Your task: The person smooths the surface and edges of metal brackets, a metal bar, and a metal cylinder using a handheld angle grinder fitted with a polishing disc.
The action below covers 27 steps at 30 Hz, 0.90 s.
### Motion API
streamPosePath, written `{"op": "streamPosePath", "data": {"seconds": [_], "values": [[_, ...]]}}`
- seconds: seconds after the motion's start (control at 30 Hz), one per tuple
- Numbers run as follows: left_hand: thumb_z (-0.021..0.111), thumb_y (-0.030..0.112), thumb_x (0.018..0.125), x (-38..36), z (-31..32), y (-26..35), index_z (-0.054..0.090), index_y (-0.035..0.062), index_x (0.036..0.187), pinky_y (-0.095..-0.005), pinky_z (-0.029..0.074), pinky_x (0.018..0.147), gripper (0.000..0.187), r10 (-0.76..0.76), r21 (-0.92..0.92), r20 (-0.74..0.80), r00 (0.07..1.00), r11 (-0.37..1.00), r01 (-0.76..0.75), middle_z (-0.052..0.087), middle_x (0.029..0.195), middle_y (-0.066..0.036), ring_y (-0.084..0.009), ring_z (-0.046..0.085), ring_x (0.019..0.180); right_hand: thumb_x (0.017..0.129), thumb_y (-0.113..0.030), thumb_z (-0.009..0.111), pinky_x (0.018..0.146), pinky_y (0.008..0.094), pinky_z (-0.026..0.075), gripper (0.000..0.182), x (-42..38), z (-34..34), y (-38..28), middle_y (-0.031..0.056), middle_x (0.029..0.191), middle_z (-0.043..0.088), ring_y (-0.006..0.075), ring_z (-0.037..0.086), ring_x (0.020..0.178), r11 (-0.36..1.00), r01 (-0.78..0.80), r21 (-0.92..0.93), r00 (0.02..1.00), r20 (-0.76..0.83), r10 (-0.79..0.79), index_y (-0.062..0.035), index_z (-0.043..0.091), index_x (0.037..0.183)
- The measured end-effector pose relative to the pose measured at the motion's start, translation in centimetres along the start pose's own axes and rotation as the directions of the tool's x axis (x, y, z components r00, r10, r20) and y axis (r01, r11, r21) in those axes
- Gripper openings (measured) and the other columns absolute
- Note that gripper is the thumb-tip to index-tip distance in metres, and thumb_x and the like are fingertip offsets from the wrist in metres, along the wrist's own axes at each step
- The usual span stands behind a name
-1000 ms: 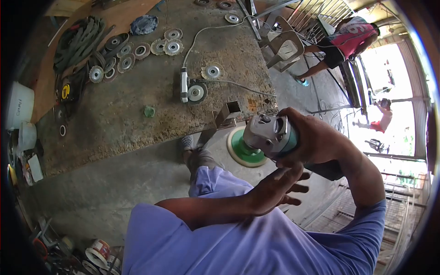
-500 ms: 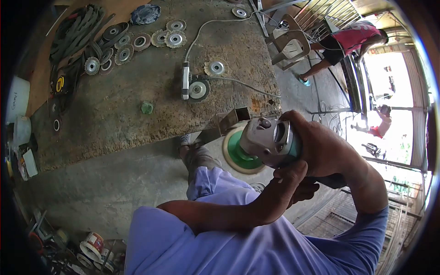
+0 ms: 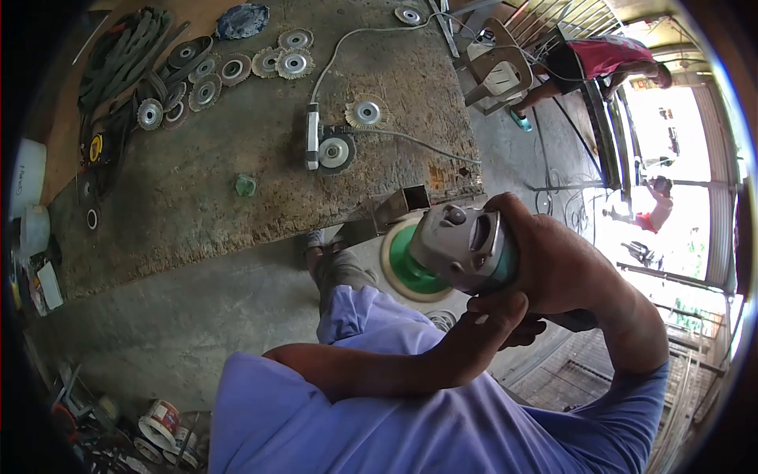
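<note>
Both my hands hold an angle grinder (image 3: 458, 245) with a grey metal head and a green backing pad carrying a cream-coloured disc (image 3: 397, 271). My right hand (image 3: 549, 257) wraps over its body from the right. From below, my left hand (image 3: 497, 316) closes round it, thumb up along the side; its other fingers are partly hidden. Just left of the grinder head, a square metal tube (image 3: 388, 210) sticks out at the table's edge, its open end facing right. The disc's upper rim overlaps the tube's lower side in this view.
On the worn wooden table (image 3: 197, 229) lie a corded tool with a disc (image 3: 335, 152), a loose flap disc (image 3: 367, 111), more discs, belts (image 3: 118, 63) and a green lump (image 3: 245, 186). A co-worker (image 3: 608, 59) bends near a plastic chair (image 3: 499, 75); another person (image 3: 657, 205) is farther off.
The view has shifted slightly, so the table things sit a little further left. The grinder and both hands keep nearly the same place by the tube. The co-worker's leg and arm have moved.
</note>
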<state>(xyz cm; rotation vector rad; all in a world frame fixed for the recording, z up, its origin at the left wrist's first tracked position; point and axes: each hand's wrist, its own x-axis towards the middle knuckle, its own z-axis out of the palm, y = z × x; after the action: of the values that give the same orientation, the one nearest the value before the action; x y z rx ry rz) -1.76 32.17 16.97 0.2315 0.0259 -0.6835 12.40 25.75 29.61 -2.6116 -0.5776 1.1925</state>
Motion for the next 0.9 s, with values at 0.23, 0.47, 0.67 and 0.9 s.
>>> {"op": "streamPosePath", "data": {"seconds": [0.23,0.47,0.67,0.9], "values": [[0.045,0.068,0.1,-0.3,-0.2,0.1,0.041,-0.0017,0.147,-0.0404,0.048,0.11,0.084,0.008,0.058,0.011,1.0,0.998,-0.009,0.061,0.132,-0.016,-0.0228,0.061,0.124,0.072,-0.035,0.087,0.076,0.0509,0.056,0.075,0.1,0.0,-0.3,0.0264,0.092,0.071,0.0453,0.071,0.091,1.0,-0.008,0.013,1.0,0.025,0.007,-0.0017,0.043,0.123],[0.046,0.068,0.099,-1.1,-0.3,-0.3,0.04,-0.0017,0.148,-0.0444,0.047,0.111,0.085,0.115,0.009,-0.038,0.993,0.993,-0.115,0.059,0.137,-0.018,-0.0272,0.059,0.13,0.075,-0.033,0.085,0.075,0.0526,0.055,0.07,0.5,-0.2,-1.1,0.0279,0.091,0.07,0.0469,0.07,0.09,0.999,0.022,0.045,0.996,0.09,-0.026,0.0005,0.042,0.119],[0.042,0.065,0.103,0.2,-0.8,-1.4,0.043,-0.0014,0.146,-0.0416,0.047,0.111,0.079,-0.11,-0.187,-0.021,0.994,0.977,0.105,0.061,0.135,-0.017,-0.0259,0.061,0.126,0.066,-0.033,0.094,0.075,0.046,0.057,0.083,1.6,0.5,0.0,0.0226,0.092,0.073,0.0406,0.073,0.088,0.992,-0.111,-0.051,0.981,0.155,0.118,-0.0016,0.045,0.125],[0.044,0.055,0.106,-0.6,-0.3,-0.9,0.045,0.0012,0.14,-0.0329,0.045,0.106,0.064,-0.285,0.142,0.058,0.957,0.951,0.275,0.055,0.129,-0.007,-0.0145,0.054,0.122,0.065,-0.033,0.095,0.077,0.0466,0.058,0.087,-0.6,2.0,2.8,0.0233,0.097,0.073,0.041,0.074,0.091,0.989,-0.149,0.02,0.981,0.131,0.145,-0.0021,0.045,0.13]]}}
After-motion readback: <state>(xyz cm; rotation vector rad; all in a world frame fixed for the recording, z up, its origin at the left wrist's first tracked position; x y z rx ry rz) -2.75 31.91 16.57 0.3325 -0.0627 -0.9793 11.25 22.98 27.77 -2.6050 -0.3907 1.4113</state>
